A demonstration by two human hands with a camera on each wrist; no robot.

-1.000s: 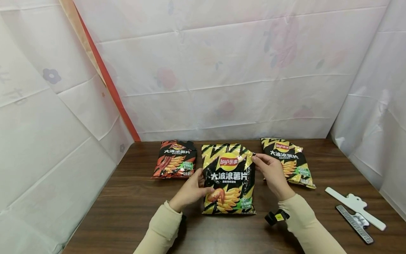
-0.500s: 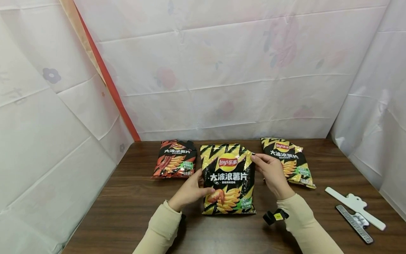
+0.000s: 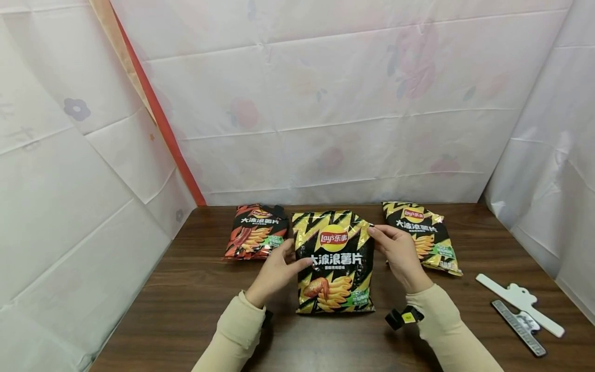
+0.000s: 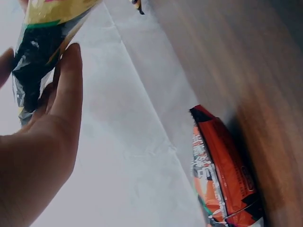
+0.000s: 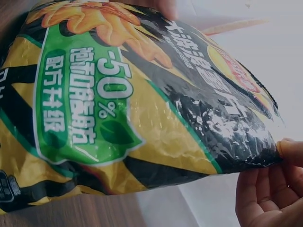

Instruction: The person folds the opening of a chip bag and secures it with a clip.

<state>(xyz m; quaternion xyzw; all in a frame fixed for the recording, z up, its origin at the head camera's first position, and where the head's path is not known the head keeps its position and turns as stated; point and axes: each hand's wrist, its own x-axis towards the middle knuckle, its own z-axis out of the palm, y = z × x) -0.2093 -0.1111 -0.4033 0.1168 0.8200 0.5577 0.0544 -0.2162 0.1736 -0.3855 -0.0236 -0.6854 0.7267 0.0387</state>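
A yellow-and-black bag of chips (image 3: pixel 334 279) stands upright at the middle of the table in the head view, its printed front toward me. My left hand (image 3: pixel 279 268) holds its left side, thumb on the front and fingers behind. At the upper right edge my right hand (image 3: pixel 401 253) pinches the bag between thumb and fingers. The right wrist view shows the bag's lower front with a green label (image 5: pixel 90 104) close up, and the pinching right hand (image 5: pixel 270 189) at its edge. In the left wrist view the left hand (image 4: pixel 57 123) has its fingers behind the bag (image 4: pixel 42 52).
A red chip bag (image 3: pixel 255 232) lies at the back left of the wooden table (image 3: pixel 186 310). Another yellow-and-black chip bag (image 3: pixel 423 237) is at the back right. To the right lie a white clip (image 3: pixel 520 305) and a grey-edged clip (image 3: pixel 519 328). Patterned cloth (image 3: pixel 325 103) hangs behind.
My left hand has slid up the bag's left side, its thumb now beside the printed lettering. The bag's top has shifted slightly left. My right hand keeps its pinch at the upper right edge.
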